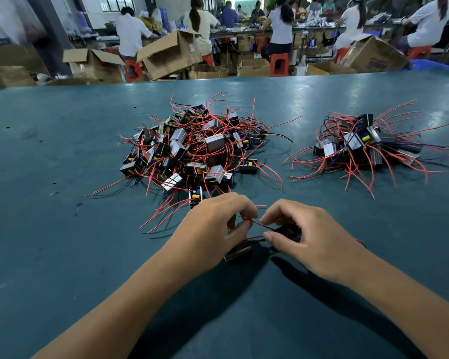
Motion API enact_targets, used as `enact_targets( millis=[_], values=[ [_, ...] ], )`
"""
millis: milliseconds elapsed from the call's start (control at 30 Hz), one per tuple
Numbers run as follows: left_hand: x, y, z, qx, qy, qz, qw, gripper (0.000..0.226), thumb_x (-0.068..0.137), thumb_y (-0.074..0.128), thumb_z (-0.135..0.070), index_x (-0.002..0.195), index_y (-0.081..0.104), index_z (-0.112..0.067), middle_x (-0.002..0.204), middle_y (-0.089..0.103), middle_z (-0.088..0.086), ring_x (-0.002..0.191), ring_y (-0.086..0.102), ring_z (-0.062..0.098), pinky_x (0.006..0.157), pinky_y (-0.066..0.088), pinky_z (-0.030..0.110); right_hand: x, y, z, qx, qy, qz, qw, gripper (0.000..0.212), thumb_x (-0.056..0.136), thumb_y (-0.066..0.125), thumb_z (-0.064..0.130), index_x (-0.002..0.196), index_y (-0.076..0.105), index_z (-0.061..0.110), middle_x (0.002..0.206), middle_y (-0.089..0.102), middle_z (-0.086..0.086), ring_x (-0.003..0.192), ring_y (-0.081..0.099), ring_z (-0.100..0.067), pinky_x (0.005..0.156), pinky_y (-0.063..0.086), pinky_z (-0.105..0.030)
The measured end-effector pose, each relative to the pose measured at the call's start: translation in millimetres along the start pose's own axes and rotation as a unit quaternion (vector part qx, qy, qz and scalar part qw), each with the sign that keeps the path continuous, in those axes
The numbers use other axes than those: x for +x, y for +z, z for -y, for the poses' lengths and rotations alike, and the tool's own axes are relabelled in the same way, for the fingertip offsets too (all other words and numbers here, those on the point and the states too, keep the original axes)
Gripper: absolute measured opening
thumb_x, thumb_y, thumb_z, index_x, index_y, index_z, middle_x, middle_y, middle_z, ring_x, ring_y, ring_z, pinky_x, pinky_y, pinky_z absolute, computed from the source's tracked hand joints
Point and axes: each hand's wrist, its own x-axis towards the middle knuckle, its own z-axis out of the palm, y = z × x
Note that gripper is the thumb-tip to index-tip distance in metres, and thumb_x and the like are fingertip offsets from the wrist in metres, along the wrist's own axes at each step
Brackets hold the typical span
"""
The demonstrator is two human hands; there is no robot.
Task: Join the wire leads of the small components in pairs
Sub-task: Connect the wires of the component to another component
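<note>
Two hands at the near edge of the desk (pixel 62 151). The left hand (pixel 213 229) and right hand (pixel 303 234) each pinch the red wire (pixel 259 225) stretched between them; a small dark component (pixel 237 252) lies under the left fingers, and another (pixel 289 233) sits under the right. The leads look thin, light and pliable, likely springy; best taken near the ends. An unsorted pile (pixel 192 149) lies beyond, and a second pile (pixel 360 146) sits to its right.
</note>
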Motion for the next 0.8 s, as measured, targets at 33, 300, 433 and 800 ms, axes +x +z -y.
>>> enact_targets(
  millis=[33,300,433,800],
  values=[
    [0.2,0.6,-0.3,-0.005,0.003,-0.006,1.000,0.016,0.087,0.072,-0.007,0.096,0.068,-0.020,0.089,0.064,-0.013,0.072,0.058,0.008,0.069,0.050,0.029,0.3,0.8,0.2,0.007,-0.003,-0.005,1.000,0.016,0.088,0.072,0.023,0.102,0.064,0.025,0.098,0.067,0.018,0.097,0.062,0.001,0.082,0.043,-0.011],
    [0.7,-0.7,-0.7,-0.066,-0.054,0.008,0.996,0.023,0.087,0.073,-0.007,0.098,0.061,-0.024,0.085,0.065,-0.015,0.070,0.056,0.003,0.063,0.036,0.005,3.1,-0.9,-1.3,-0.007,0.017,-0.052,0.998,0.007,0.089,0.070,0.015,0.089,0.068,0.021,0.085,0.066,0.014,0.085,0.061,0.000,0.073,0.041,-0.007],
    [-0.2,-4.4,2.9,-0.098,-0.091,0.056,0.989,0.027,0.089,0.071,-0.011,0.105,0.056,-0.026,0.087,0.066,-0.013,0.068,0.055,0.006,0.062,0.038,0.009,4.5,-3.1,-5.6,-0.018,0.061,-0.089,0.994,0.012,0.088,0.070,0.016,0.081,0.064,0.024,0.081,0.065,0.011,0.081,0.060,-0.002,0.068,0.040,-0.007],
    [0.4,-7.4,1.7,-0.022,-0.068,0.081,0.994,0.014,0.088,0.075,-0.020,0.090,0.063,-0.026,0.085,0.061,-0.021,0.071,0.055,0.012,0.062,0.039,0.012,5.1,-4.1,-7.6,0.014,0.131,-0.153,0.979,0.015,0.088,0.069,0.014,0.078,0.064,0.024,0.074,0.066,0.013,0.073,0.060,0.005,0.062,0.039,-0.002]
  ],
)
